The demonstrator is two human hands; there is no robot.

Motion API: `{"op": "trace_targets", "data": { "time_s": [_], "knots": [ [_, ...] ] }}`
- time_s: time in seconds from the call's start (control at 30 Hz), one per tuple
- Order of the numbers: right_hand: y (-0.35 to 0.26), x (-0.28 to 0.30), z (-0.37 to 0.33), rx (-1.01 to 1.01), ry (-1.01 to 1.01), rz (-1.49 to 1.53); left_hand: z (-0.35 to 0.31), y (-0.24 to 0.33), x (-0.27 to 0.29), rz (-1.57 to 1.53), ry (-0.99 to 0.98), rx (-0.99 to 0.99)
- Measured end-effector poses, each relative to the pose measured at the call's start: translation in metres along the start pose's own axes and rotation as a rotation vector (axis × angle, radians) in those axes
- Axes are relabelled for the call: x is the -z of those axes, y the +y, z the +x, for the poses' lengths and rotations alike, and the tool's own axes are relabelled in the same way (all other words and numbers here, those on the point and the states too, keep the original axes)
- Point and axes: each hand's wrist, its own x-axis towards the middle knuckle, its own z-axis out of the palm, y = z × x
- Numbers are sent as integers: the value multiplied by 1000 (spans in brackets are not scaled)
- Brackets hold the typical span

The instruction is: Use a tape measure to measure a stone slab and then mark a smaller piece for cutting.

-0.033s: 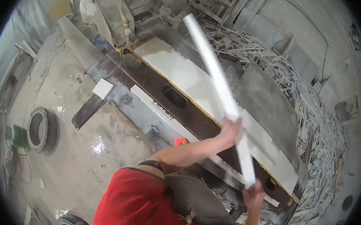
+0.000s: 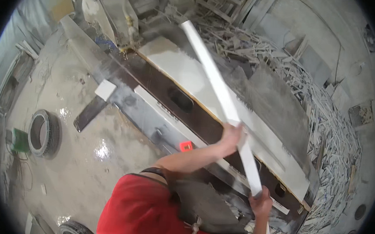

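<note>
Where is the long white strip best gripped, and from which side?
Grip the long white strip along its near lower third, hands spaced apart, as the left hand and right hand do. It is slim and tilts up away over the cutting table, so come from the near end.

The long, dust-coated saw bench [image 2: 153, 110] carries a pale stone slab [image 2: 186, 73] flat on its dark bed, while the wet concrete floor [image 2: 85, 153] bears a tyre [image 2: 43, 133], a green container [image 2: 19, 140] and heaped offcut strips [image 2: 333, 140].
</note>
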Motion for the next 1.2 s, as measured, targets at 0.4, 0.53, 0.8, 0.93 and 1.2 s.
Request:
{"op": "trace_targets", "data": {
  "time_s": [0.4, 0.53, 0.8, 0.93, 1.2],
  "knots": [
    [145, -119, 66, 115, -163, 163, 98, -83, 157, 346, 700, 229],
    [158, -149, 117, 174, -219, 88, 128, -87, 189, 379, 695, 275],
    [171, -212, 172, 221, -299, 125, 133, -40, 200, 881, 486, 469],
    [181, -206, 155, 111, -356, 82, 147, -43, 167, 1096, 364, 582],
    [150, -222, 173, -286, -113, 335, 168, -13, 203, 1172, 425, 493]
  ]
}}
